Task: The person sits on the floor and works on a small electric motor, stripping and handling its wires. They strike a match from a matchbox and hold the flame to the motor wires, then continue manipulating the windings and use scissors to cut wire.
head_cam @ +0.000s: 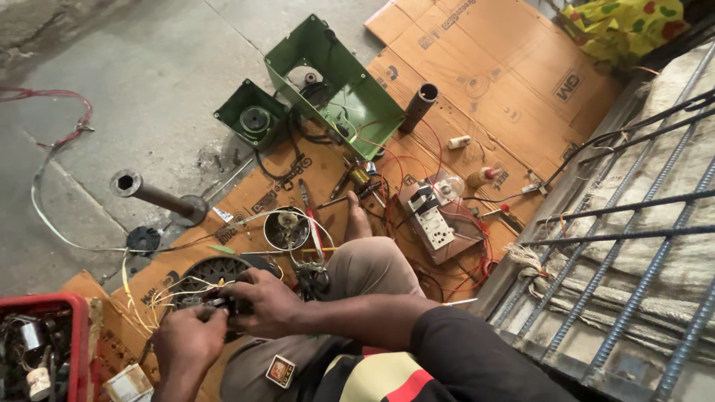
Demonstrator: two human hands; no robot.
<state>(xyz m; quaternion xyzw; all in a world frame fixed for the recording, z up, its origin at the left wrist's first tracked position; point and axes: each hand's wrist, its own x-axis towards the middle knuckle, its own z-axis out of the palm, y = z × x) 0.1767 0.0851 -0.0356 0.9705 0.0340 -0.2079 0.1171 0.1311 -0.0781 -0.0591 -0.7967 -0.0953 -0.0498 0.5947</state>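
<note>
Hands meet over a small dark component [227, 304] held above the person's lap, at the lower left of the head view. Left hand [186, 339]: fingers curled, fingertips pinching the near end of the component. Right hand [267, 301]: fingers folded tight around the far side of the same component; the grip covers most of it, so its exact shape cannot be told. Yellow and white wires [153, 294] fan out from the component toward the left.

Surrounding items:

1. Round dark motor stator [212, 269], lying on the cardboard sheet [477, 74] just beyond the hands.
2. Round metal housing [287, 229], open side up, beside red-handled pliers [314, 227].
3. Green metal casing [335, 85], open and tilted, with a smaller green square part [252, 115] to its left on the concrete floor [149, 67].
4. Dark pipe [418, 106], lying on the cardboard near the casing.
5. Switch board [432, 216] with red leads around it, right of the person's bare foot [357, 219].
6. Red crate [45, 350] of small parts at the lower left corner.
7. Steel rebar grid [640, 246] along the right side.
</note>
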